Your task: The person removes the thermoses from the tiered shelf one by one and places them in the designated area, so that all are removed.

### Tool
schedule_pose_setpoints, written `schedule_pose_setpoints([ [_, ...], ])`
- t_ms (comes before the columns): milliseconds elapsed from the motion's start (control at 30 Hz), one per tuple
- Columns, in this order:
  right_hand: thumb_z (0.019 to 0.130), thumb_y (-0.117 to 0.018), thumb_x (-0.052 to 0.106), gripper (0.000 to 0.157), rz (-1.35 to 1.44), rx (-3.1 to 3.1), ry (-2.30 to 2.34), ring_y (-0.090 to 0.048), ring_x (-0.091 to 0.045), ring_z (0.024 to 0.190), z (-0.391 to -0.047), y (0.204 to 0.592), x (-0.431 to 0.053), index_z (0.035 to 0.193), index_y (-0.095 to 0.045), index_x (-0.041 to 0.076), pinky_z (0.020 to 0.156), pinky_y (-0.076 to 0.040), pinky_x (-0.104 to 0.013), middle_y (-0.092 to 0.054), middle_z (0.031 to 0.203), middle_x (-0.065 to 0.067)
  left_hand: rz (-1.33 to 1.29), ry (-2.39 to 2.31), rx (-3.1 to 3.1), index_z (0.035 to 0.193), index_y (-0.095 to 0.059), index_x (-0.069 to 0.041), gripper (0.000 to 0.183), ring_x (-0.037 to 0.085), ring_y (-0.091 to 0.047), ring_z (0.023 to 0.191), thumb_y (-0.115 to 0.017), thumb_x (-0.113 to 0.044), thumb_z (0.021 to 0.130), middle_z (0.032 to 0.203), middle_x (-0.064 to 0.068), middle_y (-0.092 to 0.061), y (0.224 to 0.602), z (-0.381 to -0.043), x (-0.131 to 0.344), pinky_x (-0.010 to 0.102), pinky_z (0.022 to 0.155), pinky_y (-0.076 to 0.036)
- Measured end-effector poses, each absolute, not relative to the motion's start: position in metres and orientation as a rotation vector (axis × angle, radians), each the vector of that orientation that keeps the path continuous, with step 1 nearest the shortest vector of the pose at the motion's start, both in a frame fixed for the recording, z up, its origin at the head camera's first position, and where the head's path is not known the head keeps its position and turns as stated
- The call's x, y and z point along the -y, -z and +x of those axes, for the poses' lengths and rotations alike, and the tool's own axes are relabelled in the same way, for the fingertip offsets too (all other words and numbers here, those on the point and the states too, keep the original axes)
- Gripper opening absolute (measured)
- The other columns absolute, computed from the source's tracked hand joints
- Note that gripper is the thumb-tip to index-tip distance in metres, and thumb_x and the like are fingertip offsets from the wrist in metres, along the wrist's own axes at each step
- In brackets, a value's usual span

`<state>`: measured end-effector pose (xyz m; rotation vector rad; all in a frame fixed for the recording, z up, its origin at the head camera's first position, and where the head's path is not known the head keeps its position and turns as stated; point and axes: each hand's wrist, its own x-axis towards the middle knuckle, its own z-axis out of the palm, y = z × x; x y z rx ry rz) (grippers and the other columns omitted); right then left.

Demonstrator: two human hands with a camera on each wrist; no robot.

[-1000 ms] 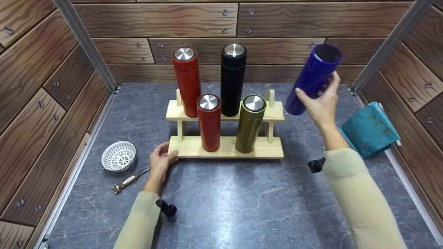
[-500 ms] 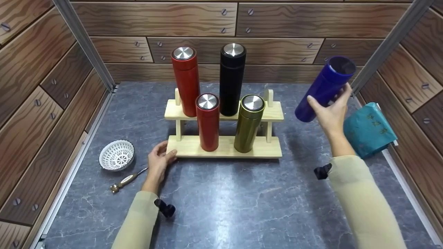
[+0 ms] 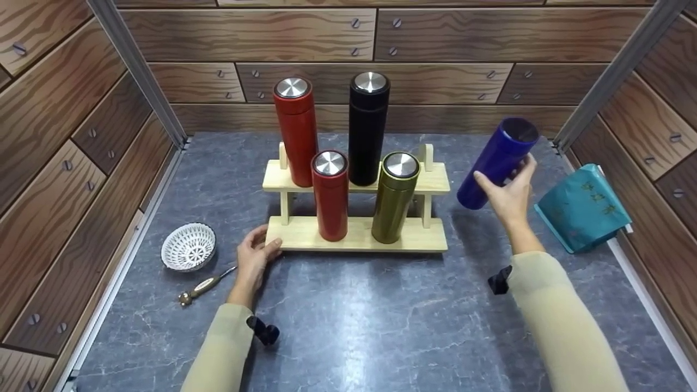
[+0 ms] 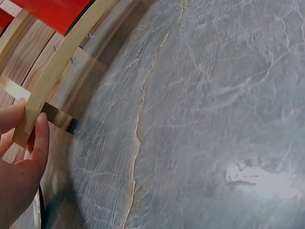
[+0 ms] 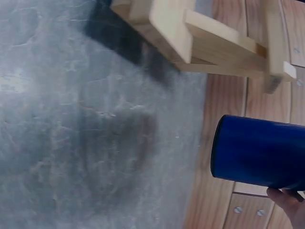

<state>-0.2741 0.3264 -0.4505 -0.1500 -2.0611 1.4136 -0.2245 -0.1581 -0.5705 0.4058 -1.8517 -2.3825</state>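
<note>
My right hand point(image 3: 509, 193) grips a blue thermos flask point(image 3: 493, 166) round its side, right of the wooden rack. The flask leans with its dark top to the right; in the right wrist view the flask point(image 5: 259, 152) is raised off the table. My left hand point(image 3: 253, 258) pinches the left end of the two-tier wooden rack point(image 3: 283, 234) at its lower board, and the left wrist view has thumb and fingers on either side of the board point(image 4: 31, 117). On the upper tier stand a red flask point(image 3: 297, 136) and a black flask point(image 3: 366, 136). The lower tier bears a red flask point(image 3: 330, 201) and a gold-green flask point(image 3: 395, 204).
Left of the rack are a white openwork bowl point(image 3: 188, 247) and a small tool with a patterned handle point(image 3: 204, 286). A teal bag point(image 3: 585, 207) lies near the right wall. Wood-patterned walls point(image 3: 305, 32) enclose the grey marbled table point(image 3: 381, 321) at the back and sides.
The blue flask and right hand first went right and down, then came slightly back left and lower still. The left hand stays at the rack's end.
</note>
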Motion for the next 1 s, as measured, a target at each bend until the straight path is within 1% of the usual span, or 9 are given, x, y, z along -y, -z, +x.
schedule_pose_setpoints([
  [133,0.069,-0.082,0.013,0.09,-0.148,2.069,-1.417,-0.049,-0.026,0.11,-0.275,0.462,-0.327,0.138,-0.026,0.01,0.095,-0.046,-0.041,-0.047,0.127,-0.015,0.41,2.389,1.847,0.126,-0.05,0.002,0.053,0.015,-0.061,0.082,-0.068,0.011,0.077,0.118,0.021,-0.051,0.572,-0.225,0.158,0.028,0.066,-0.059],
  [333,0.068,-0.082,0.009,0.088,-0.135,2.069,-1.444,-0.048,-0.026,0.11,-0.28,0.476,-0.326,0.137,-0.027,0.009,0.095,-0.045,-0.041,-0.047,0.125,-0.015,0.392,2.393,1.83,0.126,-0.05,0.002,0.053,0.015,-0.061,0.082,-0.068,0.012,0.077,0.118,0.021,-0.052,0.572,-0.225,0.159,0.031,0.068,-0.059],
  [633,0.067,-0.083,0.008,0.088,-0.15,2.102,-1.47,-0.048,-0.027,0.108,-0.284,0.498,-0.322,0.136,-0.028,0.008,0.094,-0.045,-0.042,-0.046,0.123,-0.015,0.378,2.38,1.827,0.125,-0.051,0.003,0.052,0.015,-0.061,0.081,-0.069,0.01,0.077,0.115,0.019,-0.051,0.574,-0.225,0.158,0.028,0.065,-0.059],
  [1000,0.068,-0.08,0.001,0.089,-0.192,2.075,-1.55,-0.046,-0.031,0.109,-0.286,0.512,-0.315,0.138,-0.025,0.003,0.096,-0.044,-0.044,-0.043,0.124,-0.019,0.382,2.392,1.784,0.123,-0.051,0.004,0.05,0.015,-0.062,0.079,-0.068,0.012,0.077,0.114,0.02,-0.053,0.573,-0.225,0.156,0.028,0.063,-0.059],
])
